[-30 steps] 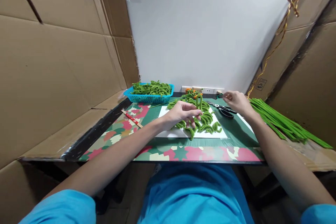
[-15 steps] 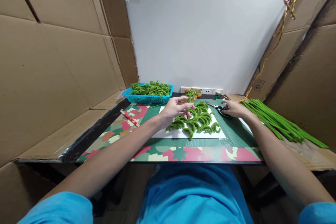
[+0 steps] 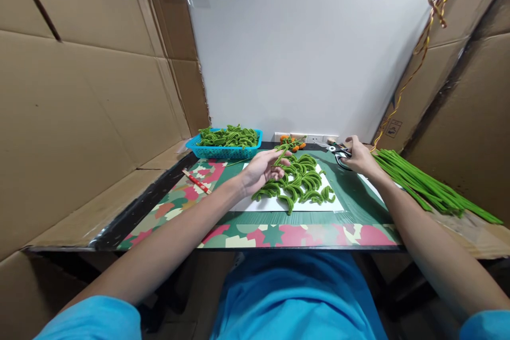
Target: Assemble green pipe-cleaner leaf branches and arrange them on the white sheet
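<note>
My left hand (image 3: 263, 171) is closed on a bent green pipe cleaner (image 3: 282, 152), which sticks up past the fingertips. It hovers over the left part of a white sheet (image 3: 247, 203). Curved green pipe cleaner pieces (image 3: 308, 179) lie in small bunches on that sheet, partly hidden by the hand. Farther right, my right hand (image 3: 360, 158) grips black-handled scissors (image 3: 342, 159) by the handles, raised off the green mat with the blades pointing left.
A blue basket (image 3: 223, 153) heaped with green pieces stands back left. Long green pipe cleaners (image 3: 430, 186) lie at the right. Orange pieces (image 3: 295, 142) sit by the wall near a socket strip (image 3: 314, 138). A red-wrapped stick (image 3: 197, 181) lies left. Cardboard walls (image 3: 91, 101) flank the table.
My right hand has closed on the scissors and lifted them from the mat, moving slightly right. My left hand's held pipe cleaner has tilted and shifted a little left.
</note>
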A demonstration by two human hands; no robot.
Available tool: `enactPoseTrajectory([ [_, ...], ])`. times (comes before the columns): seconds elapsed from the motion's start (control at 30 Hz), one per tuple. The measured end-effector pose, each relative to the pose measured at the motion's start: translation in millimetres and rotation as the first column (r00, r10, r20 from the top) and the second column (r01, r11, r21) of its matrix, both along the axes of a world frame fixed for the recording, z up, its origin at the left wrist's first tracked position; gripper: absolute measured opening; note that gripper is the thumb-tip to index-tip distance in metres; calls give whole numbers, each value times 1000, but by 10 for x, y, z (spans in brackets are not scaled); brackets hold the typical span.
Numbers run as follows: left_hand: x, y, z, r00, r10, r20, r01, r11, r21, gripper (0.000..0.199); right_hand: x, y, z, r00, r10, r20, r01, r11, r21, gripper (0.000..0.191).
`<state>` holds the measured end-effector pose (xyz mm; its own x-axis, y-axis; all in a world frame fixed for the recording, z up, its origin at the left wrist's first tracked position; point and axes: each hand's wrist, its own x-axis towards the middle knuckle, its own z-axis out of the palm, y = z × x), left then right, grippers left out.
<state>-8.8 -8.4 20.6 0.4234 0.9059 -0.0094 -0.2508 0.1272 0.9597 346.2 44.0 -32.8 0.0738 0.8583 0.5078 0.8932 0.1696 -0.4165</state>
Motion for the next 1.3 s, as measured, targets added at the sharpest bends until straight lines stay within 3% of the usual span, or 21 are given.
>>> enactPoseTrajectory([
  [0.2,-27,1,10,997,-66,37,68,997,-42,28,-309,-149,158,991,136,-14,-127,953,276,62],
  [0.47,-47,-33,12,989,-111,97,112,994,-5,23,-670,-361,175,943,317,106,-332,851,408,60],
  [0.6,-53,-44,30,985,-90,147,88,996,22,22,-737,-410,170,920,340,197,-392,826,405,60],
  [1.0,-35,-81,66,984,-77,161,72,997,36,25,-894,-488,125,891,314,328,-425,832,356,57],
  [1.3,-13,-59,9,991,-98,88,99,995,-6,16,-885,-519,104,897,205,390,-339,887,312,57],
])
